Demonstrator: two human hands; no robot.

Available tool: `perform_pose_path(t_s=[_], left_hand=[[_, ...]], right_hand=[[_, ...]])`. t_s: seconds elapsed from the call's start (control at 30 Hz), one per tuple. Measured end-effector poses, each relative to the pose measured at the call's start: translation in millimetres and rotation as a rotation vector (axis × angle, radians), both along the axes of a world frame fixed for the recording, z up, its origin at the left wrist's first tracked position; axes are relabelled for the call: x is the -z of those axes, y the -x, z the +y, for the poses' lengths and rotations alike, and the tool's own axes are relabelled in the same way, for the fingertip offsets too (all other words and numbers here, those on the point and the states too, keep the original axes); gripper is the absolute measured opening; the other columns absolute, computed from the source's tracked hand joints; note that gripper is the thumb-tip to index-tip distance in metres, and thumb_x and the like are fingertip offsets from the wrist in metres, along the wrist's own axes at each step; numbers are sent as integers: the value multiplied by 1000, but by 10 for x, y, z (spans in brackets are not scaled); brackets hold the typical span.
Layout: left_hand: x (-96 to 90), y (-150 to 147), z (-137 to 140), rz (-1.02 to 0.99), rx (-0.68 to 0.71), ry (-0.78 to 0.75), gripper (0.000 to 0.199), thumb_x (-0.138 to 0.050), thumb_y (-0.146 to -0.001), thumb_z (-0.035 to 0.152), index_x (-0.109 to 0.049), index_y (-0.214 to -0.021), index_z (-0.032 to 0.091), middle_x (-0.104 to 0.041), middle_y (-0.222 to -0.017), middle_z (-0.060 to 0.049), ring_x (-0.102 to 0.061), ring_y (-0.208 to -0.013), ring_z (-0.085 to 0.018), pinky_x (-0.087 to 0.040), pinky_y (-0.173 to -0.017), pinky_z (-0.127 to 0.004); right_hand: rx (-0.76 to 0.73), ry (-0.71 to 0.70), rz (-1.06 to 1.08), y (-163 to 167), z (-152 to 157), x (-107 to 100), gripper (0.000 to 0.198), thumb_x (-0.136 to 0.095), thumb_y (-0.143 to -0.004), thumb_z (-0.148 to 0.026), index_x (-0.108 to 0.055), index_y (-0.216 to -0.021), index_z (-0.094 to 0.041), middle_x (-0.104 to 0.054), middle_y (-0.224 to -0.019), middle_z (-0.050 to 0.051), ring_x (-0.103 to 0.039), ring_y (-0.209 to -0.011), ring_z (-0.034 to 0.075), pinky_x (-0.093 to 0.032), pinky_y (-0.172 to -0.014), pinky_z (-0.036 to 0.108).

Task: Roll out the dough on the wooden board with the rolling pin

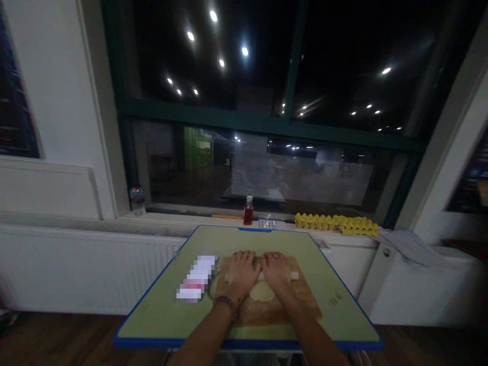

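My left hand and my right hand rest side by side over a pale rolling pin, thumbs close together. Their fingers curve forward over the pin, and the palms cover most of its length. Its right end sticks out past my right hand. Just on the near side of the pin lies a flat, round piece of dough, partly between my wrists. Pin and dough are on a wooden board, which has a dusting of flour. A beaded bracelet circles my left wrist.
The board sits on a light green folding table with a blue edge. Left of the board lies a blurred-out phone-like object. On the window sill stand a red sauce bottle, a clear bottle and yellow egg trays.
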State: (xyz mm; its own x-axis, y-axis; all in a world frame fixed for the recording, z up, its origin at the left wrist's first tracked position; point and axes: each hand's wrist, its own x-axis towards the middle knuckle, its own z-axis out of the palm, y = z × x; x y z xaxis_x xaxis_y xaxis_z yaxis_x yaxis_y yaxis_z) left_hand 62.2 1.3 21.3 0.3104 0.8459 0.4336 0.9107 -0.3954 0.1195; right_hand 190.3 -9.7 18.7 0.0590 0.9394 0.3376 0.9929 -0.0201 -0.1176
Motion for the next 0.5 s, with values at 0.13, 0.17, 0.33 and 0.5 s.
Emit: perform_pose_path(t_s=[0.13,0.17,0.33,0.5], left_hand=[[-17,-49,127,-19,-67,21,34,-43,-94,34,-65,-112,16,-67,-118,-12,-55,-113,-30,-34,-99,-44],[-22,-57,153,-22,-78,27,35,-44,-93,36,-65,-113,16,-67,-118,-12,-56,-113,-30,-34,-99,-44],[-38,-62,233,-32,-106,36,41,-43,-93,39,-61,-120,14,-66,-120,-14,-55,-114,-30,-34,-99,-44],[-46,-19,282,-40,-133,49,42,-44,-92,40,-61,-121,15,-66,-121,-13,-55,-115,-30,-31,-102,-45]], right_hand=[[91,-6,63,10,168,-35,36,-43,-93,-36,-68,-110,-17,-70,-111,12,-57,-113,25,-36,-95,34],[109,-5,75,12,203,-43,36,-44,-92,-37,-68,-109,-16,-70,-109,13,-57,-113,26,-37,-94,34],[133,-4,114,3,302,-72,35,-47,-91,-37,-69,-106,-15,-70,-110,13,-57,-113,27,-39,-94,34],[134,-12,144,-37,310,-93,37,-46,-91,-35,-67,-115,-16,-68,-115,13,-56,-117,25,-38,-96,31]])
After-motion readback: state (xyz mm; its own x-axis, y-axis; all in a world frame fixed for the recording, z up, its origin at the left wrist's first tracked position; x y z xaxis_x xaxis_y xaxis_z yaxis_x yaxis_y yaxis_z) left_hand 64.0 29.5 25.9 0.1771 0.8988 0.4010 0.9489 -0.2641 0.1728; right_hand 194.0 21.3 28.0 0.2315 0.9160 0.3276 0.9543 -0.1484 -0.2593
